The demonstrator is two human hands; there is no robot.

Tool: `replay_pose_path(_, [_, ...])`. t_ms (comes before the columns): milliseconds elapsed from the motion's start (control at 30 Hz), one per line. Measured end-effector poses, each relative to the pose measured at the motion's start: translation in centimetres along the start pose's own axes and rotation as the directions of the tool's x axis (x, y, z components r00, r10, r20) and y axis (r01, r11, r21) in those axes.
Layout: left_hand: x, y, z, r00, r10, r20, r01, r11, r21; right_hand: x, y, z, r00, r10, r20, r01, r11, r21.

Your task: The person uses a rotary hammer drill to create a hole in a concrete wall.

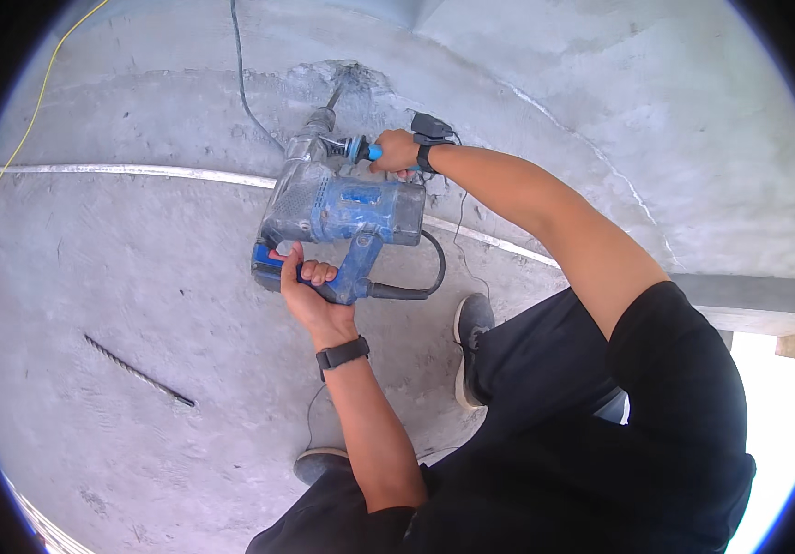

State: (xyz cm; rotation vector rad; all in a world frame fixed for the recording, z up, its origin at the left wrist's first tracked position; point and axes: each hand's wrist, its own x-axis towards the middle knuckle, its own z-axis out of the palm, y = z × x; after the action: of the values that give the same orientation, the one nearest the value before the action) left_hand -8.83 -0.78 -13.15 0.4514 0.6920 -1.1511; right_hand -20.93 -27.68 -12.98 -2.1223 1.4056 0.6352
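A dusty blue and grey rotary hammer (353, 205) lies across my two hands. Its rear handle is gripped by my left hand (310, 294), fingers wrapped round it near the red trigger. My right hand (394, 150) is closed round the blue side handle (361, 149), close behind the chuck. From the chuck a metal bit (335, 96) points up and away, its tip at a rough, chipped hollow (351, 76) in the grey concrete. How deep the tip sits there I cannot tell. A black power cord (436, 268) loops from the handle end.
A loose spiral drill bit (139, 371) lies on the concrete floor at left. One white pipe or strip (167, 172) runs behind the hammer. There are a grey cable (240, 74) and a yellow cable (40, 97) at the upper left. My shoe (474, 332) stands right of the cord.
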Motion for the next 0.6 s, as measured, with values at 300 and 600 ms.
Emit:
replay_pose_path(300, [-0.4,0.3,-0.2,1.0,-0.004,-0.012,0.004,1.0,-0.025,-0.1,-1.8,0.8,0.995,0.038,-0.094,-0.046,0.996,-0.082])
replay_pose_path(600, [-1.2,0.0,0.2,0.994,-0.088,0.071,0.091,0.995,-0.033,0.9,2.0,1.3,0.981,0.018,-0.193,-0.043,0.991,-0.126])
